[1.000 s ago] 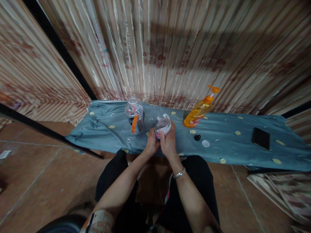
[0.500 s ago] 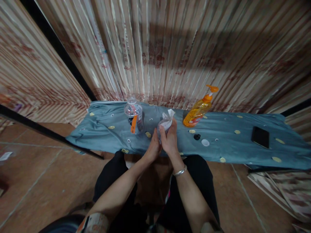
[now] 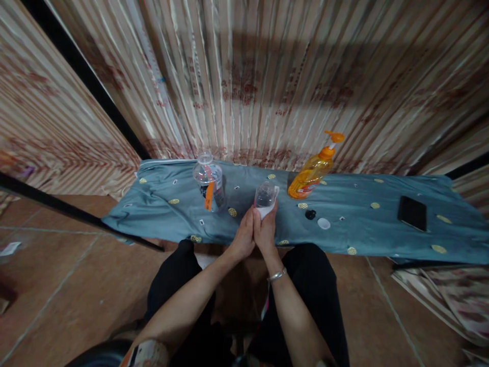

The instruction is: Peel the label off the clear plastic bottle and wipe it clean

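Close together at the cloth's front edge are my left hand (image 3: 243, 235) and my right hand (image 3: 265, 229). Between them is a small clear container (image 3: 265, 193), its rounded end facing away from me. A white tissue (image 3: 266, 210) lies against its near side, under the fingers of my right hand. The fingers of both hands are closed round these things, and my left fingers are partly hidden. A clear bottle (image 3: 214, 191) with an orange label stands to the left, without a cap. On the right stands an orange pump bottle (image 3: 307, 178).
Blue-green patterned cloth (image 3: 153, 214) covers the narrow table. A black cap (image 3: 310, 214) and a white disc (image 3: 323, 223) lie right of my hands. Farther right is a black phone-like object (image 3: 412, 213). Striped curtain (image 3: 248, 76) hangs behind, with dark poles at the sides.
The clear container now shows beyond my fingers, where the crumpled tissue stood up before. The tissue sits lower and flatter, and my hands have closed in together.
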`<state>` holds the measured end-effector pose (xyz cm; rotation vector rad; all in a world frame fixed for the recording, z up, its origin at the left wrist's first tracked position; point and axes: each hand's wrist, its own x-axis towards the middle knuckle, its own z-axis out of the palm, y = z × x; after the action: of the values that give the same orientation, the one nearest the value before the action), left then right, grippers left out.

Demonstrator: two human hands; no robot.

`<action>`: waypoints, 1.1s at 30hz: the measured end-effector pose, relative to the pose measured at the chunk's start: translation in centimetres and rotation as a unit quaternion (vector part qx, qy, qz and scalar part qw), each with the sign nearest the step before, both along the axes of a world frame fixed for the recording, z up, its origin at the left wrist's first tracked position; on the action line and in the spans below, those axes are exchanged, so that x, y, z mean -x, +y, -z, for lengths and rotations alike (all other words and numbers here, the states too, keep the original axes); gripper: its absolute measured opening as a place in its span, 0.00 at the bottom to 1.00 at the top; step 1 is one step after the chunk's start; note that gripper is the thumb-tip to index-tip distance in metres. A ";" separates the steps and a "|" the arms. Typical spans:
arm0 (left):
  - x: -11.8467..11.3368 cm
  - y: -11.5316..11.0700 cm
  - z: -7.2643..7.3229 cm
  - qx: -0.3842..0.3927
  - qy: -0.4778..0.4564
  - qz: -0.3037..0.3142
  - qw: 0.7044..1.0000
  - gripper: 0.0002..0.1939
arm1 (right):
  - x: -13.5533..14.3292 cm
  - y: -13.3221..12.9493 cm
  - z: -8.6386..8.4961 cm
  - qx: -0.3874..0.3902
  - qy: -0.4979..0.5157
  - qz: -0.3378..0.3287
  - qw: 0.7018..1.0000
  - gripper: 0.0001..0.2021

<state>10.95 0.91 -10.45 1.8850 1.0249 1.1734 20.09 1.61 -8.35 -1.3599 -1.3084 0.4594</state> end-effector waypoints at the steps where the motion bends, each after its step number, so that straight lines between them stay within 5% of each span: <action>1: 0.2 0.1 0.0 0.008 0.000 -0.008 1.000 0.35 | -0.2 -0.1 0.4 0.006 0.002 -0.005 1.000 0.38; 10: 0.1 1.7 -1.0 0.065 -0.038 -0.068 0.995 0.30 | -1.7 -1.1 1.9 0.042 0.013 -0.065 0.997 0.36; 16: -1.2 2.0 -1.0 0.060 -0.065 -0.075 0.993 0.32 | -3.3 0.1 -2.0 0.072 0.136 -0.040 0.987 0.35; 21: -1.4 3.3 -0.8 0.062 -0.094 -0.112 0.987 0.38 | -3.0 2.2 -4.8 0.063 0.143 -0.109 0.982 0.35; 27: -1.1 4.5 -1.4 0.087 -0.125 -0.132 0.980 0.29 | -2.1 3.5 -2.4 0.069 0.112 -0.133 0.982 0.35; 33: 0.2 3.2 -2.7 0.112 -0.120 -0.146 0.975 0.22 | -2.9 3.2 0.7 0.119 0.139 -0.152 0.971 0.34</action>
<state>10.78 4.15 -7.79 1.4113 1.2674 1.3511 23.00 4.77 -9.01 -1.2352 -1.2574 1.0077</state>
